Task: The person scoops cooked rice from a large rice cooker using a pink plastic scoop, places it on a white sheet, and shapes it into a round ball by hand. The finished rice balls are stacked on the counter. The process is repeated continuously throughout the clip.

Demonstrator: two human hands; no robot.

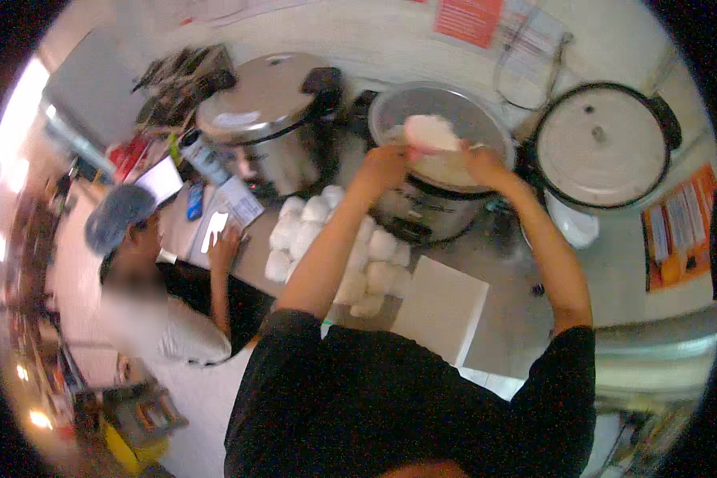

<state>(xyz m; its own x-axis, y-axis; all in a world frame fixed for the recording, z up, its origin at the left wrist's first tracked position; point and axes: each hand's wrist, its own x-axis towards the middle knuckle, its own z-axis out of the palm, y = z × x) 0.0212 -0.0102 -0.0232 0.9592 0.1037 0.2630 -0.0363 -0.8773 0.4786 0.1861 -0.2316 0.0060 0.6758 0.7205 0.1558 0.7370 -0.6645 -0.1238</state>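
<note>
Both hands are over a large electric cooker whose lid stands raised at its right. My left hand grips the left edge of a pale, rounded item with a pinkish rim, perhaps a bowl or a bag; blur hides which. My right hand is at the item's right side, over the pot's rim; whether its fingers hold the item cannot be told. Pale contents show inside the pot. Several white, rounded bundles are piled on the counter, partly behind my left forearm.
A second, closed cooker stands at the left. A pale rectangular board or box lid lies near the counter's front edge. At left, a person in a hair cover rests a hand on papers. A white container stands right of the open cooker.
</note>
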